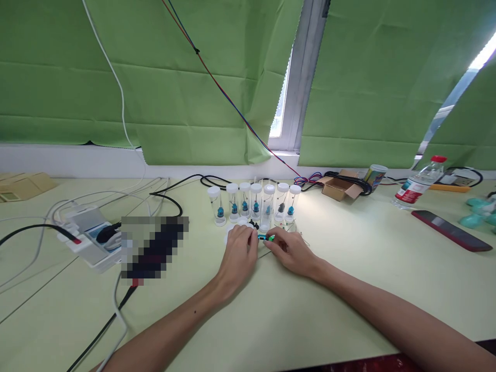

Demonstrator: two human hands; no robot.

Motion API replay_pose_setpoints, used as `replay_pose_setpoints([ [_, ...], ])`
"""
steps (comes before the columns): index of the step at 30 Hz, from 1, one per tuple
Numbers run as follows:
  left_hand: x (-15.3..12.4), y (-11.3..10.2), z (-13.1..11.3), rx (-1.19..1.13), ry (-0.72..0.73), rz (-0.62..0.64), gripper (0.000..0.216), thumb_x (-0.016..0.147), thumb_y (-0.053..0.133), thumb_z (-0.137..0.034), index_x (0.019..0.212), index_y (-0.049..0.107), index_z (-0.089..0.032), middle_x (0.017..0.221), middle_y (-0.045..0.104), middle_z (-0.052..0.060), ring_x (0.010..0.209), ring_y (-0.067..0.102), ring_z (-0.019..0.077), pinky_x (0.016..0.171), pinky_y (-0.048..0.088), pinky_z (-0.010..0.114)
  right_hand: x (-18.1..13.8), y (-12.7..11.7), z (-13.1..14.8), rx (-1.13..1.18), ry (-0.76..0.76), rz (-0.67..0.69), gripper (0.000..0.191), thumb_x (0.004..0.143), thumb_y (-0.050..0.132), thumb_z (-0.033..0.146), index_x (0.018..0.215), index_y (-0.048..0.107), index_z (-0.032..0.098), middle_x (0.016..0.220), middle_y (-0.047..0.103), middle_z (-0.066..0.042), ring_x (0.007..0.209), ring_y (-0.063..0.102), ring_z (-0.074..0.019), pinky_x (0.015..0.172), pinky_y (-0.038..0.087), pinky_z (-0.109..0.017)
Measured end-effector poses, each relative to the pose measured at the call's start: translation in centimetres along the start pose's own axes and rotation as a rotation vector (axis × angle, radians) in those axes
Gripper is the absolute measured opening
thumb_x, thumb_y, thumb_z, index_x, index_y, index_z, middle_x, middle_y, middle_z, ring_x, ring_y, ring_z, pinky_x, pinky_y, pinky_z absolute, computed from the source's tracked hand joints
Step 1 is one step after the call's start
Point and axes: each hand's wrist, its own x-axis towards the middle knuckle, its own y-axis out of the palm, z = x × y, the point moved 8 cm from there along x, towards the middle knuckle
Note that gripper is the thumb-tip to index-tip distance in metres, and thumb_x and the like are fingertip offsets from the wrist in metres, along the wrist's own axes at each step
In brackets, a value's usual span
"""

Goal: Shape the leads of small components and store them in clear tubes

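Looks like you're mid-fiddle, left grip (241,252) and right grip (293,252) both pinching that tiny blue-green part (262,237). Next move probably needs steadiness.

We note a pale yellow-green bench (368,268) spreading around the fingers (252,248); thin seam (39,290) slanting across it, well to their left. Beyond the fingers, white wall ledge (77,160) behind the bench. Above it we see creased green blinds (205,103), both sides. Between them, ahead and slightly right of the fingers: pale window frame (312,77), tilted in our view, daylight white at the glass (279,124). Second bright gap (486,53) far right. Soft glow on the bench beyond the fingers, to their right.
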Motion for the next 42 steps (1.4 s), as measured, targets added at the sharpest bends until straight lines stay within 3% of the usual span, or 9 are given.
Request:
replay_pose_setpoints([
  [6,0.0,0.0,-0.6,0.022,0.054,0.011,0.029,0.097,0.034,-0.022,0.068,0.037,-0.021,0.070,0.049,0.001,0.072,0.042,0.0175,0.074,0.036,0.034,0.2,-0.1,0.2,-0.019,0.014,0.012,0.018,0.096,0.045,0.033,0.088,0.055,0.020,0.055,0.049,0.005,0.050,0.041,-0.0113,0.055,0.034,-0.024],
  [11,0.0,-0.1,-1.2,0.022,0.084,0.009,0.029,0.097,0.035,-0.021,0.068,0.036,-0.021,0.070,0.049,0.001,0.073,0.041,0.0176,0.074,0.035,0.034,0.2,0.1,0.1,-0.035,0.009,0.034,0.033,0.099,0.040,0.031,0.068,0.044,0.021,0.054,0.048,0.004,0.050,0.043,-0.0107,0.057,0.034,-0.024],
  [17,-0.1,0.0,-1.2,0.023,0.078,0.016,0.030,0.097,0.035,-0.022,0.067,0.034,-0.021,0.068,0.047,0.001,0.072,0.040,0.0174,0.072,0.035,0.034,0.3,0.2,0.0,-0.046,0.018,0.039,0.041,0.100,0.035,0.031,0.061,0.039,0.021,0.052,0.047,0.004,0.048,0.043,-0.0104,0.058,0.034,-0.025],
  [20,-0.1,0.0,-1.0,0.015,0.067,0.012,0.029,0.097,0.035,-0.021,0.068,0.036,-0.020,0.069,0.048,0.001,0.072,0.041,0.0173,0.072,0.035,0.033,0.3,-0.1,-0.1,-0.051,0.037,0.014,0.035,0.099,0.038,0.032,0.069,0.050,0.020,0.052,0.048,0.004,0.049,0.043,-0.0103,0.058,0.035,-0.024],
  [22,-0.1,-0.1,-0.7,0.013,0.056,0.005,0.029,0.097,0.035,-0.021,0.068,0.037,-0.020,0.070,0.049,0.001,0.073,0.042,0.0173,0.073,0.036,0.033,0.2,-0.2,-0.2,-0.042,0.042,-0.008,0.022,0.097,0.045,0.034,0.086,0.058,0.019,0.054,0.049,0.005,0.050,0.043,-0.0102,0.057,0.036,-0.023],
  [25,-0.1,0.0,-0.5,0.027,0.049,-0.002,0.028,0.096,0.036,-0.021,0.068,0.039,-0.020,0.070,0.049,0.001,0.072,0.041,0.0175,0.073,0.036,0.033,0.0,-0.1,-0.1,0.006,0.022,-0.003,0.022,0.092,0.055,0.036,0.105,0.058,0.019,0.059,0.053,0.005,0.052,0.045,-0.0100,0.056,0.038,-0.022],
  [28,-0.1,-0.1,-0.5,0.038,0.046,-0.010,0.029,0.096,0.036,-0.021,0.067,0.039,-0.020,0.070,0.049,0.001,0.072,0.041,0.0177,0.072,0.036,0.033,-0.1,0.0,-0.1,0.027,0.000,0.006,0.023,0.091,0.056,0.035,0.108,0.057,0.019,0.061,0.055,0.004,0.052,0.046,-0.0102,0.055,0.039,-0.022],
  [35,0.0,0.0,-0.9,0.025,0.062,-0.004,0.029,0.096,0.035,-0.021,0.067,0.036,-0.020,0.069,0.049,0.001,0.071,0.042,0.0174,0.071,0.035,0.033,0.0,0.1,0.0,-0.020,0.001,0.000,0.016,0.095,0.050,0.032,0.095,0.059,0.019,0.057,0.050,0.005,0.050,0.040,-0.0103,0.054,0.034,-0.023],
  [42,-0.1,0.0,-1.2,0.026,0.086,0.009,0.029,0.097,0.035,-0.022,0.068,0.035,-0.021,0.068,0.048,0.001,0.071,0.040,0.0179,0.071,0.035,0.034,0.2,0.2,-0.1,-0.047,0.011,0.039,0.033,0.098,0.041,0.033,0.068,0.045,0.020,0.054,0.048,0.004,0.050,0.042,-0.0105,0.056,0.033,-0.024],
])
